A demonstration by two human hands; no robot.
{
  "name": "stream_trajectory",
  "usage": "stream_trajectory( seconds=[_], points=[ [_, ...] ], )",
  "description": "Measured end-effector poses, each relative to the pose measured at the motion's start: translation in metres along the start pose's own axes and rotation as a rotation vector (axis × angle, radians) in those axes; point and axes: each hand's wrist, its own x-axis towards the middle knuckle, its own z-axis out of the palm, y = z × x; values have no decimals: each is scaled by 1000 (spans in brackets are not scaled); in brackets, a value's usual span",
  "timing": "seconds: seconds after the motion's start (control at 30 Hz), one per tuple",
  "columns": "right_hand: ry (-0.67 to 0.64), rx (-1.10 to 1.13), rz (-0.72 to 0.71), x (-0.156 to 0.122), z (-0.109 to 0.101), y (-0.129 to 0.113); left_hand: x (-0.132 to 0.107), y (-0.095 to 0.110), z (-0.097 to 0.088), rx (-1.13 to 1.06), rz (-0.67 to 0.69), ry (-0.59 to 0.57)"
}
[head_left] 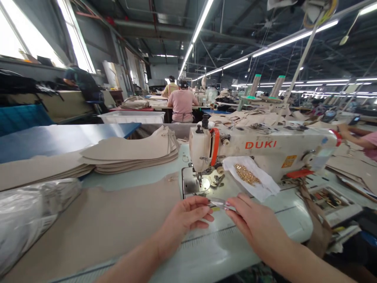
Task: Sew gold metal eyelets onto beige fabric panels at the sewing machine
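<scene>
Over the front of the sewing machine [235, 143], my two hands come close together. My right hand [253, 218] grips a small, slim silver metal tool [217, 203], which looks like thread snips or tweezers and points left. At the tool's tip is my left hand [190, 214], thumb and forefinger pinched; whatever lies between them is too small to make out. Just behind the hands are the needle and the shiny needle plate [196, 184]. Small gold metal pieces [246, 175] lie on a white sheet [266, 190] against the machine. A beige fabric panel [123, 224] lies to the left.
Stacked beige panels [132, 151] lie behind the loose panel, with a clear plastic bag [32, 216] at far left. A parts tray [331, 202] sits at right. Ahead, a person in pink [181, 104] sits facing away; another person's arm [356, 135] reaches in at right.
</scene>
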Motion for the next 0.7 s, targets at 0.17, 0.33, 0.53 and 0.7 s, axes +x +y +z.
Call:
stream_trajectory(
  seconds=[0.17, 0.33, 0.53, 0.7],
  points=[
    [53, -65, -55, -1, 10, -4, -4, 2, 1, -51, 18, 29],
    [41, -122, -78, 1, 11, -6, -1, -2, 1, -64, 29, 33],
    [-12, -125, -75, 2, 9, -2, 1, -2, -1, -68, 50, 66],
    [-103, -76, 95, 20, 9, 16, 5, -3, -3, -53, 53, 101]
  ],
)
